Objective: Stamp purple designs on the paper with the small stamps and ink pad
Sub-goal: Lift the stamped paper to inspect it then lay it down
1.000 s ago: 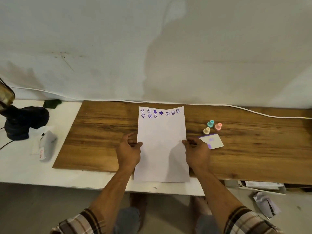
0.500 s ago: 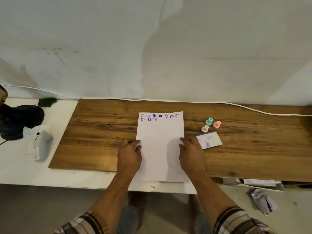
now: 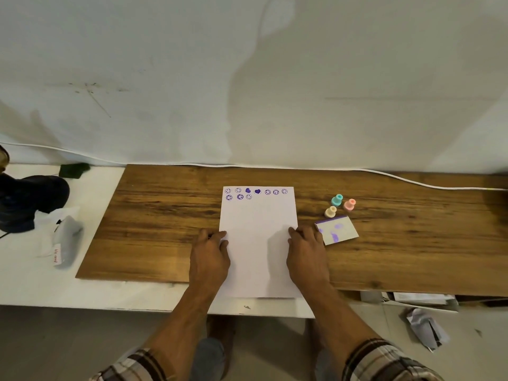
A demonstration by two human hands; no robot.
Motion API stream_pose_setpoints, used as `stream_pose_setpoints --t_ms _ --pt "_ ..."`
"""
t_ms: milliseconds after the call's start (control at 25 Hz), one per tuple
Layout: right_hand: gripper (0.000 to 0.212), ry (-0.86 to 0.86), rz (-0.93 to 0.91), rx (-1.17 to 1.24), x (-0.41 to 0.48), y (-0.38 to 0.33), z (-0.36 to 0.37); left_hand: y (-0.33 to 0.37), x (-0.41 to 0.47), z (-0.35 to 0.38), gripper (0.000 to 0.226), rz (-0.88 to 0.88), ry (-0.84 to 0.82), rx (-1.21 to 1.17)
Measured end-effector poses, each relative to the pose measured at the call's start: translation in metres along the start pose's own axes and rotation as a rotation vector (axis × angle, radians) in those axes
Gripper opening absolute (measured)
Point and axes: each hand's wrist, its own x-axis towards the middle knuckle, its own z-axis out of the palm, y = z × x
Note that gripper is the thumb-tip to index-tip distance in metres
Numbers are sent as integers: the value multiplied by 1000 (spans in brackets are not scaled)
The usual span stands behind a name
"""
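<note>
A white sheet of paper (image 3: 258,237) lies flat on the wooden board (image 3: 154,229), with several purple smiley and heart prints along its top edge. My left hand (image 3: 210,253) rests on the paper's left edge and my right hand (image 3: 306,250) on its right edge, fingers laid flat. To the right stand three small stamps: teal (image 3: 337,199), pink (image 3: 349,204) and cream (image 3: 330,212). Just below them lies the ink pad (image 3: 338,231), white with purple smudges, beside my right hand.
The board sits on a white table (image 3: 33,281). At far left are a dark lamp base (image 3: 27,199), a dark green object (image 3: 72,170) and a plastic bag (image 3: 64,240). A white cable (image 3: 412,181) runs along the wall. Crumpled paper (image 3: 424,327) lies on the floor at right.
Both hands slid the paper into a straight, flat position on the board; its top edge no longer curls. The camera view has shifted slightly.
</note>
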Motion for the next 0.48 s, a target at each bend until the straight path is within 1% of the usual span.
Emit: stream_pose_setpoints --t_ms 120,200,320,400,440,480 --pt "45 -21 -17 -43 1 1 0 3 2 -4 34 22 -44 49" --pt "40 -58 -41 -63 4 -1 -8 5 5 -10 37 70 -91 101" --pt "40 -143 -107 -27 9 -9 -39 13 8 -29 45 76 -177 164" --pt "50 -194 -197 -47 15 -18 -71 24 8 -48 45 94 -199 213" --pt "59 -175 -235 -81 18 -24 -91 31 9 -61 43 118 -182 234" --pt "68 -99 -260 -102 19 -33 -112 38 9 -73 39 137 -152 243"
